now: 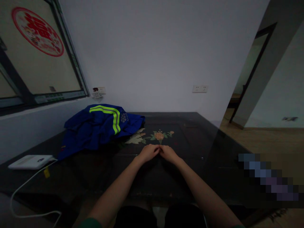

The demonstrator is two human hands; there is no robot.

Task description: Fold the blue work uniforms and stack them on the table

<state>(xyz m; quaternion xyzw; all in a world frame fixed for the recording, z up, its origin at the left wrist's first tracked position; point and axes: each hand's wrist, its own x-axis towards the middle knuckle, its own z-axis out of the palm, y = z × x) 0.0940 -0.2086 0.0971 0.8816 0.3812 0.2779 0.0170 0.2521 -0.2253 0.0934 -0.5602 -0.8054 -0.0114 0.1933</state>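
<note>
My left hand (148, 152) and my right hand (169, 153) rest together over the dark tabletop (190, 177). Their fingers are curled in, and they touch each other at the thumb side. Nothing shows in either hand, though the undersides of the fingers are hidden. Just beyond them is a painted flower pattern (159, 136) on the table. To the left, a crumpled blue jacket (83, 133) with a yellow-green and grey reflective stripe lies apart from both hands, covering part of the pattern.
A white power bank (30, 161) lies at the table's left side, with a white cable (14, 193) hanging over the front edge. The wall (152, 57) stands behind the table and carries a socket (199, 89). At right is a blurred, pixelated patch (266, 177).
</note>
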